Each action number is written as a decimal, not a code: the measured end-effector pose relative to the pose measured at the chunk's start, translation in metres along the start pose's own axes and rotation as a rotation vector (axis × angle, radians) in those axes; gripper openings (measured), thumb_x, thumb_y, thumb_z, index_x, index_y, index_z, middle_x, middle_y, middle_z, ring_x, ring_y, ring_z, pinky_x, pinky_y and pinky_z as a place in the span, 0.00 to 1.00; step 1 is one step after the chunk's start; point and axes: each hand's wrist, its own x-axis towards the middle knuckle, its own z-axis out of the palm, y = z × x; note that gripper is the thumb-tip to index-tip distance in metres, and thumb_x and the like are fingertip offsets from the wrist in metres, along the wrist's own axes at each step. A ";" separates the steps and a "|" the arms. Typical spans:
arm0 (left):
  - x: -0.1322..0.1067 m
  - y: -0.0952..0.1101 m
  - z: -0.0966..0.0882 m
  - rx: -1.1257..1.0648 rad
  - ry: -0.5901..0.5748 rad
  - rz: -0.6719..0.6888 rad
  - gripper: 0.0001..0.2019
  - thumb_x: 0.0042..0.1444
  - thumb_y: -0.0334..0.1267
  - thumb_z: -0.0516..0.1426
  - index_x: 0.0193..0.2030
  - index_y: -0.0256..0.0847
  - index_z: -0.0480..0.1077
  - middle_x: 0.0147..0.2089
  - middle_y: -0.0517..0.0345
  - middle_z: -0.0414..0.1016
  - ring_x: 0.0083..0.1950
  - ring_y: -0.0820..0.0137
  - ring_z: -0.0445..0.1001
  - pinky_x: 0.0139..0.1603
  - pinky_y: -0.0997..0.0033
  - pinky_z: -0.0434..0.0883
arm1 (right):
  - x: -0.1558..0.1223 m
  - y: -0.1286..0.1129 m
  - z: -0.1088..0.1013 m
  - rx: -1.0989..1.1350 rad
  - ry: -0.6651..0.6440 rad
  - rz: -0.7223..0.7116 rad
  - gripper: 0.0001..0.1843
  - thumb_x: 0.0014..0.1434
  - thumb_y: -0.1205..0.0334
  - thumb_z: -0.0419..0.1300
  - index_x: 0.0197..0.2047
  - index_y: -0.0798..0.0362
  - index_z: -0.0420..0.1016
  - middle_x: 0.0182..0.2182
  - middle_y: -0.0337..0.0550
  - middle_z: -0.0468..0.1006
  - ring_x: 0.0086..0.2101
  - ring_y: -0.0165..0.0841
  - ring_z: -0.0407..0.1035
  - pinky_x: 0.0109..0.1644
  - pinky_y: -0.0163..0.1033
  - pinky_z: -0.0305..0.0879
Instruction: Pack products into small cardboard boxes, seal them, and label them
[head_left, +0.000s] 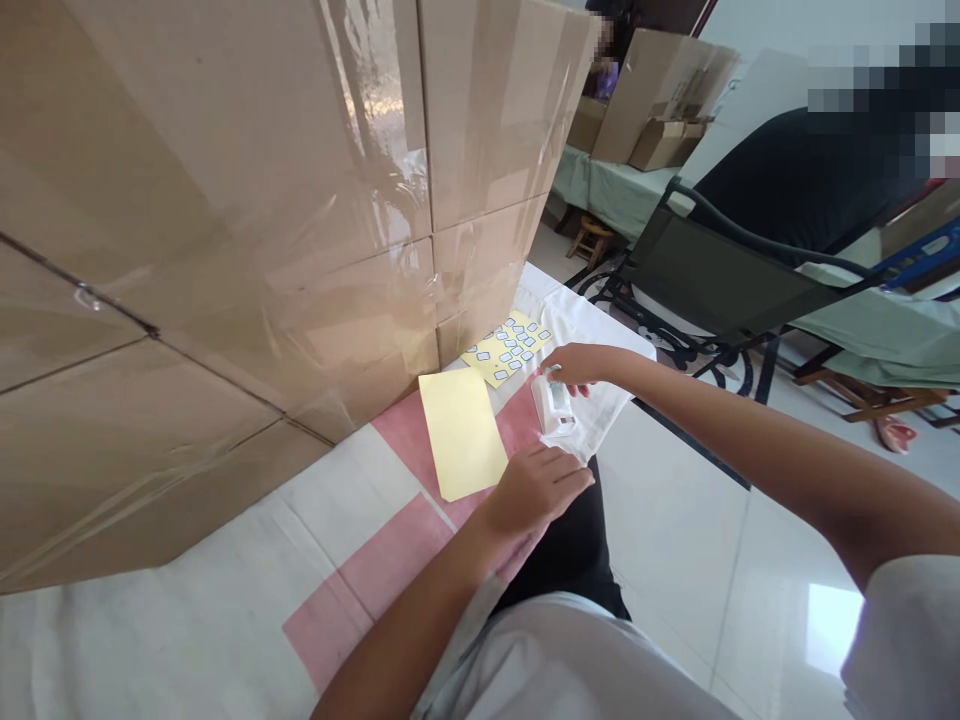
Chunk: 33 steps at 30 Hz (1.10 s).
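A white tape dispenser (550, 412) stands near the table's right edge. My right hand (576, 368) grips its far end with curled fingers, beside what looks like a small roll of clear tape; part of the grip is hidden. My left hand (541, 486) rests palm down at the near table edge, fingers stretched out and holding nothing. A blank pale yellow sheet (463, 432) lies to the left, close to the left hand. Beyond it is a second yellow sheet (511, 346) dotted with several small blue-edged light pieces.
Large taped cardboard boxes (315, 240) form a wall along the table's left side. A white and pink cloth (397, 545) covers the table. At the right, a person in dark clothes sits in a dark folding chair (727, 275). Behind are more boxes (660, 90) and a wooden stool (591, 238).
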 end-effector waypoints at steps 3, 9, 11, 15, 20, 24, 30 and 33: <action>0.002 0.003 0.000 -0.018 0.031 0.017 0.07 0.68 0.32 0.56 0.38 0.40 0.74 0.30 0.63 0.75 0.33 0.74 0.71 0.37 0.69 0.65 | -0.003 0.001 0.007 0.014 0.008 -0.003 0.25 0.65 0.60 0.57 0.64 0.53 0.72 0.24 0.45 0.81 0.25 0.36 0.75 0.32 0.39 0.67; 0.001 0.007 0.008 -0.043 0.052 0.030 0.07 0.67 0.33 0.57 0.37 0.39 0.73 0.29 0.63 0.74 0.32 0.74 0.72 0.34 0.69 0.62 | -0.005 0.018 0.023 0.143 0.082 -0.039 0.29 0.67 0.57 0.57 0.69 0.54 0.66 0.26 0.43 0.81 0.23 0.31 0.72 0.35 0.38 0.68; -0.001 0.007 0.010 -0.051 0.035 0.024 0.06 0.67 0.33 0.57 0.37 0.40 0.73 0.29 0.63 0.74 0.32 0.74 0.72 0.34 0.69 0.63 | -0.005 0.020 0.028 0.142 0.092 -0.039 0.29 0.67 0.57 0.57 0.70 0.53 0.66 0.24 0.41 0.80 0.22 0.31 0.70 0.35 0.38 0.68; -0.002 0.008 0.012 -0.060 0.040 0.031 0.05 0.66 0.32 0.58 0.37 0.40 0.73 0.30 0.63 0.75 0.33 0.75 0.73 0.35 0.69 0.63 | -0.008 0.019 0.044 0.097 0.133 -0.021 0.32 0.69 0.57 0.54 0.74 0.52 0.59 0.26 0.42 0.79 0.21 0.31 0.69 0.32 0.37 0.66; -0.003 0.010 0.012 -0.035 0.017 0.037 0.05 0.66 0.33 0.58 0.37 0.40 0.73 0.29 0.63 0.74 0.33 0.74 0.73 0.35 0.68 0.63 | -0.012 0.022 0.059 0.053 0.270 -0.040 0.32 0.71 0.56 0.50 0.76 0.48 0.55 0.39 0.48 0.83 0.34 0.37 0.75 0.39 0.39 0.66; -0.002 0.011 0.012 -0.058 0.048 0.032 0.06 0.66 0.33 0.58 0.37 0.40 0.73 0.29 0.63 0.75 0.34 0.74 0.74 0.35 0.68 0.64 | -0.016 0.023 0.058 0.090 0.226 -0.088 0.38 0.67 0.50 0.56 0.76 0.50 0.54 0.43 0.49 0.83 0.42 0.41 0.76 0.43 0.40 0.67; -0.004 0.012 0.014 -0.090 0.002 0.016 0.05 0.66 0.33 0.58 0.38 0.40 0.73 0.31 0.62 0.77 0.36 0.74 0.75 0.36 0.69 0.66 | -0.024 0.011 0.067 -0.005 0.310 0.057 0.43 0.58 0.42 0.63 0.71 0.50 0.58 0.43 0.52 0.81 0.42 0.49 0.76 0.36 0.42 0.64; -0.006 0.013 0.016 -0.093 -0.043 0.002 0.04 0.66 0.33 0.58 0.39 0.41 0.73 0.33 0.62 0.78 0.37 0.74 0.76 0.38 0.68 0.67 | -0.024 0.007 0.072 0.111 0.219 0.104 0.46 0.57 0.42 0.64 0.72 0.47 0.50 0.39 0.50 0.82 0.34 0.47 0.78 0.33 0.41 0.66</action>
